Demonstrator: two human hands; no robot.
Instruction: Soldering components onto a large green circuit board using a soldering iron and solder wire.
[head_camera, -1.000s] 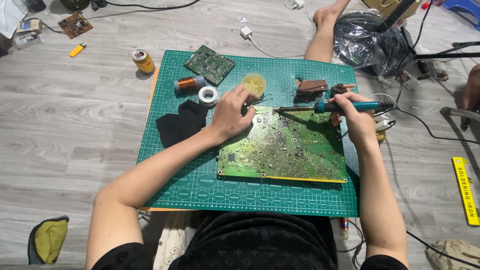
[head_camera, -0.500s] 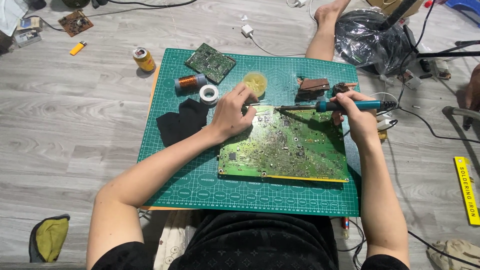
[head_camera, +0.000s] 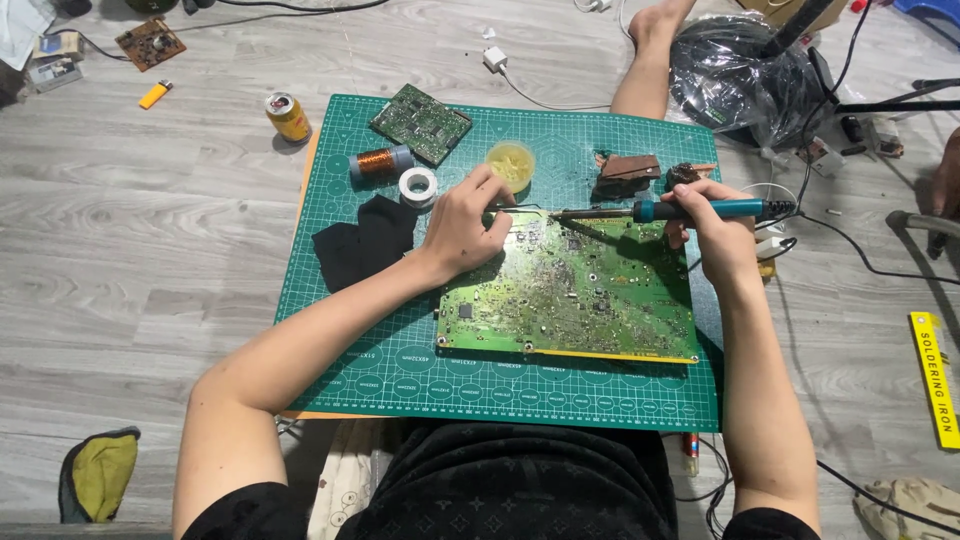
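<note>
A large green rectangular circuit board (head_camera: 570, 295), densely covered with tiny components and silvery solder points, lies flat on a dark green gridded cutting mat (head_camera: 400, 330) spread on the grey wooden floor (head_camera: 140, 230). The left hand (head_camera: 465, 225) rests on the board's upper left corner, fingers pinched around a thin wire of solder (head_camera: 515, 208). The right hand (head_camera: 715, 225) is closed around the blue-handled soldering iron (head_camera: 690, 210), held nearly level, its metal tip just above the board's top edge. Just beyond sit a small round tub of yellow flux (head_camera: 510, 160) and a white tape roll (head_camera: 418, 185).
</note>
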